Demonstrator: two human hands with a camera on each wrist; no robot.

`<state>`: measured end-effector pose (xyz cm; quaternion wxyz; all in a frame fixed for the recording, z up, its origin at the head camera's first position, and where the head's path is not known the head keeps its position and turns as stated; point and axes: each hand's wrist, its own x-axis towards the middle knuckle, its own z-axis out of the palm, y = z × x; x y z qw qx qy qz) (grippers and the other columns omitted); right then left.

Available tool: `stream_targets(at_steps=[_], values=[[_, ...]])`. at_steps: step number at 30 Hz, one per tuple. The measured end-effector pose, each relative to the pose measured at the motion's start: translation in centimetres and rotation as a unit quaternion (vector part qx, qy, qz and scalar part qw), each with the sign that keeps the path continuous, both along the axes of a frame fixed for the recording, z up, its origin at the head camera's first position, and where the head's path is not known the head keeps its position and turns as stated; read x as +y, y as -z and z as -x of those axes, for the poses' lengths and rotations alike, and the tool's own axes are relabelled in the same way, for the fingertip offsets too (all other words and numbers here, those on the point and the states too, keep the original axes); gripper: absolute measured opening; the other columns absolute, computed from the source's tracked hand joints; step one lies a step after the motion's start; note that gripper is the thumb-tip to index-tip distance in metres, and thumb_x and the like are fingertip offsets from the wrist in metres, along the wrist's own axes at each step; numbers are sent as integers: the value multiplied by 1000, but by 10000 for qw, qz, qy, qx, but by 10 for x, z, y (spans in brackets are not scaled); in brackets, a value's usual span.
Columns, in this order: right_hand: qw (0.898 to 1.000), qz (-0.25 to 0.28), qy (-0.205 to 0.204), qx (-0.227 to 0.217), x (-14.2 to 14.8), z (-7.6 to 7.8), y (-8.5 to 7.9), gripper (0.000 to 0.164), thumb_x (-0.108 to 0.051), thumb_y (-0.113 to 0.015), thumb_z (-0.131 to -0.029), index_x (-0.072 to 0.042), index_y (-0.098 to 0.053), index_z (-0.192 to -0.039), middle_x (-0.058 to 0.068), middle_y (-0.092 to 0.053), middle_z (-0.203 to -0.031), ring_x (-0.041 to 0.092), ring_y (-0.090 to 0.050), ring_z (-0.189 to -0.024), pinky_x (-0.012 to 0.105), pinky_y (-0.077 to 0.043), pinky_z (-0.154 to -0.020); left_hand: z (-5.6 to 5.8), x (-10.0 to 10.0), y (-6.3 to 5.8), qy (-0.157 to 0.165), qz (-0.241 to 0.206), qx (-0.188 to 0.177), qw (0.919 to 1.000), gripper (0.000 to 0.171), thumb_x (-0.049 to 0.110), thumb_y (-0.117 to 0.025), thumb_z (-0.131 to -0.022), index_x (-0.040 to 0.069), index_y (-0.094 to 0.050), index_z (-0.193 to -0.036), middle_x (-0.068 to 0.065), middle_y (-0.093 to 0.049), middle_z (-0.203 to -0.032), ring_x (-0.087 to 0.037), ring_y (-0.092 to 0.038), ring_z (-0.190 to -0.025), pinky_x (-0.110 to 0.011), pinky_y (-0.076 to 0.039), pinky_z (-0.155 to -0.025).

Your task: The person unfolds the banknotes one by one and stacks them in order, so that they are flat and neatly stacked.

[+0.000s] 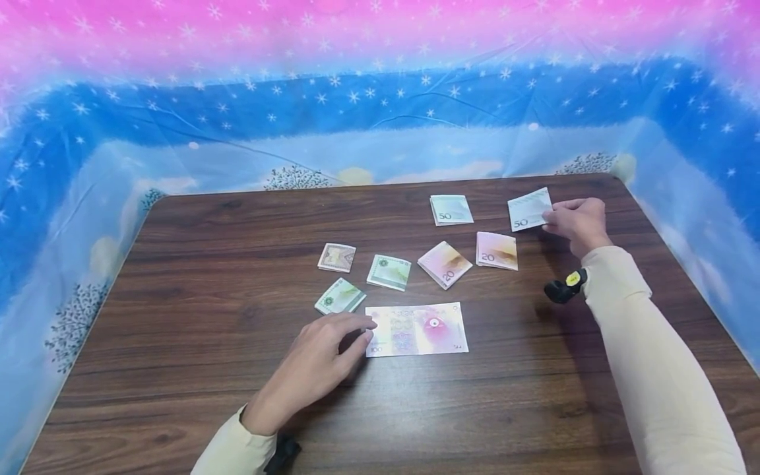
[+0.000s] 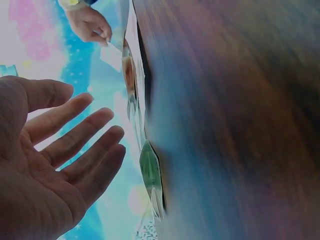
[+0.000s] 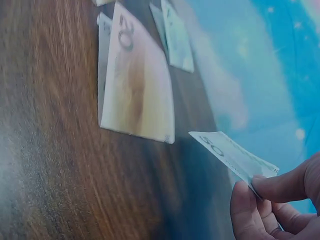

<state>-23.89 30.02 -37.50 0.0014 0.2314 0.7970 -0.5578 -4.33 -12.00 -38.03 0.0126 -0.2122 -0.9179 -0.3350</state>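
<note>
At the far right of the table, my right hand pinches a folded green 50 banknote between thumb and fingers. The right wrist view has this 50 note raised above the wood, its lower corner in the fingertips. My left hand, fingers spread and loosely bent, is at the left end of a flat pink 100 banknote. In the left wrist view nothing shows in the palm of that left hand. Whether its fingertips touch the 100 note is hard to tell.
Folded notes lie behind: another 50, a 20, a second, turned 20, a green note, another green note and a brown note. A snowflake-patterned cloth surrounds the wooden table.
</note>
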Motion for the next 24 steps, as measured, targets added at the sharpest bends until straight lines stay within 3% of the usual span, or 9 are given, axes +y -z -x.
stream_targets(at_steps=[9, 15, 20, 24], values=[[9989, -74, -432, 176, -14, -25, -22, 27, -13, -68, -97, -2, -57, -119, 8, -53, -114, 6, -68, -80, 32, -59, -91, 2, 1, 0, -44, -217, -146, 9996, 24, 17, -67, -98, 10, -73, -120, -1, -72, -119, -19, -64, -118, -45, -52, -100], [9930, 612, -870, 521, -37, -46, -28, 26, -1, -69, -93, 7, -57, -115, 4, -63, -94, 8, -68, -76, 30, -62, -81, 2, 1, 0, -113, -648, -376, 9971, 34, 14, -67, -98, 10, -66, -131, -5, -72, -121, -18, -69, -110, -44, -55, -97], [9862, 919, -1323, 387, -63, -66, -28, 25, 1, -67, -94, 10, -56, -114, 8, -60, -97, 9, -67, -77, 30, -61, -83, 4, 5, 0, -236, -1102, -605, 9918, 39, 13, -66, -99, 11, -61, -138, -8, -73, -119, -16, -71, -104, -38, -57, -93], [9772, 1259, -1679, 320, -84, -81, -26, 27, 3, -67, -93, 10, -54, -115, 11, -59, -98, 12, -68, -78, 31, -61, -82, 7, 11, 0, -383, -1704, -927, 9803, 42, 10, -67, -98, 8, -60, -139, -10, -72, -120, -17, -71, -103, -31, -58, -92]])
